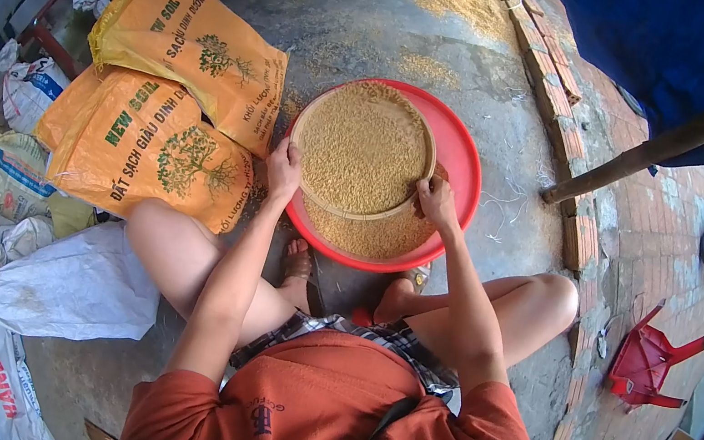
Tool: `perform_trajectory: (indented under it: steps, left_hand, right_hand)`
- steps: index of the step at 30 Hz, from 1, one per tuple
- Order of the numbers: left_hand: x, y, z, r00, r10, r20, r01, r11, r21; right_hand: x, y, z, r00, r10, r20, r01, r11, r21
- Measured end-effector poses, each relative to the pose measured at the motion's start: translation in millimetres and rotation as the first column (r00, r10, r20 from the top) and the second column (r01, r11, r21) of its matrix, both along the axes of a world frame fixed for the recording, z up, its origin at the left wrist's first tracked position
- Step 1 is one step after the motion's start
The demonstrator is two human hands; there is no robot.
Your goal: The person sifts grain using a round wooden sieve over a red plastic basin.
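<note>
A: So what are the fingers up to here?
B: The left hand (283,170) has its fingers curled narrow on the left side of the round sieve (357,217), and the right hand (438,201) grips the opposite side. Can't tell how far the fingertips reach underneath, tbh.
A: And the sieve?
B: It's over the red basin (470,160), shifted toward the basin's left side, with a wide layer of grain (363,148) in it. More grain shows in the basin, just below the sieve's near rim.
</note>
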State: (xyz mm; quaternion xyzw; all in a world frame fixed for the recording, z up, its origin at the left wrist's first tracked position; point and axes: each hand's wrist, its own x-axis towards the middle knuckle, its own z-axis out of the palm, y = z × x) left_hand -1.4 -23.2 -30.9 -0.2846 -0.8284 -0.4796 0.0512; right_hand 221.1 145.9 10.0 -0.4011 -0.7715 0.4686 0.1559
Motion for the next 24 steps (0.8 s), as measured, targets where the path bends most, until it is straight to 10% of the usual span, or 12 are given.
perform_trajectory:
  steps: [8,17,24]
  left_hand:
    - [20.3,7.1,40.7,0.991,0.022,-0.132,0.017,0.957,0.288]
    - [-9.9,4.3,-34.6,0.986,0.053,0.16,-0.025,0.986,-0.167]
    - [-11.0,10.1,-31.2,0.96,0.024,0.28,-0.02,1.0,-0.015]
  right_hand:
    - [3.8,3.0,-3.0,0.986,0.006,-0.166,0.014,0.993,0.121]
    - [-0.8,6.8,2.9,0.999,0.028,-0.043,-0.027,0.999,0.033]
    - [-2.8,9.2,2.7,0.994,-0.071,-0.088,0.072,0.997,0.009]
